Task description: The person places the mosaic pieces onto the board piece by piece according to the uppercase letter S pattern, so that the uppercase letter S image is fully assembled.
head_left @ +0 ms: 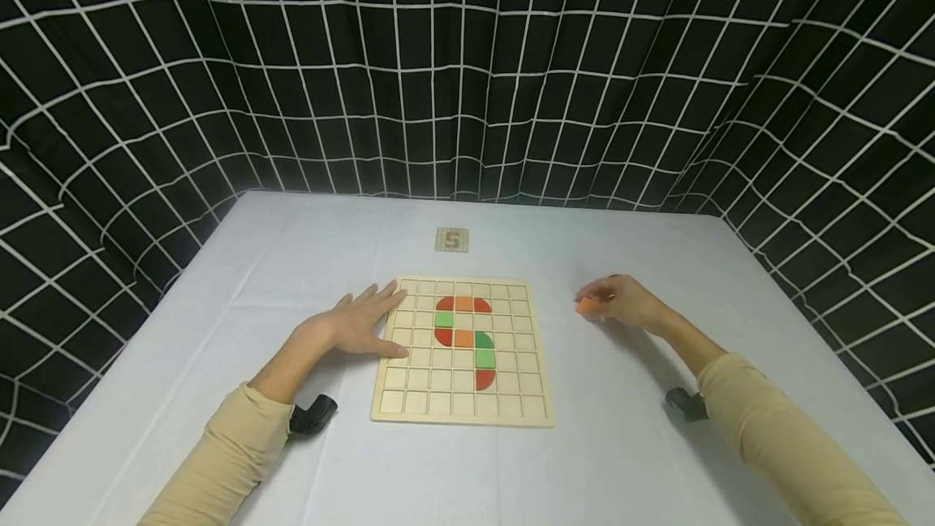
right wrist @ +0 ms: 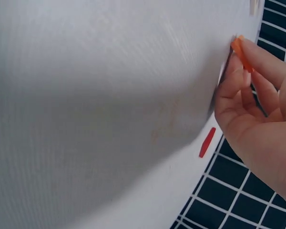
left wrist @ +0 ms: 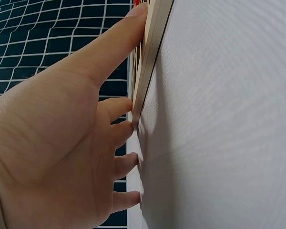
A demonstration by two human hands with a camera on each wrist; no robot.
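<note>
A light wooden grid board [head_left: 438, 406] lies on the table. Its cells hold red and green quarter-round tiles and orange and green square tiles in a curving pattern. My left hand [head_left: 358, 323] is spread over the board's left edge; its thumb [left wrist: 114, 45] touches the frame, and some fingertips reach past onto the cloth. To the right of the board, my right hand [head_left: 621, 300] pinches an orange tile [head_left: 587, 305] between thumb and fingers, just at the cloth. In the right wrist view, a red tile [right wrist: 207, 142] lies on the cloth beside that hand; the hand hides it in the head view.
Beyond the board lies a small wooden card [head_left: 452, 239] with a brown S-like or 5-like figure. White cloth covers the table [head_left: 292, 250]. Black curtains [head_left: 467, 88] with white grid lines stand around the back and sides. Black devices [head_left: 314, 415] show under both forearms.
</note>
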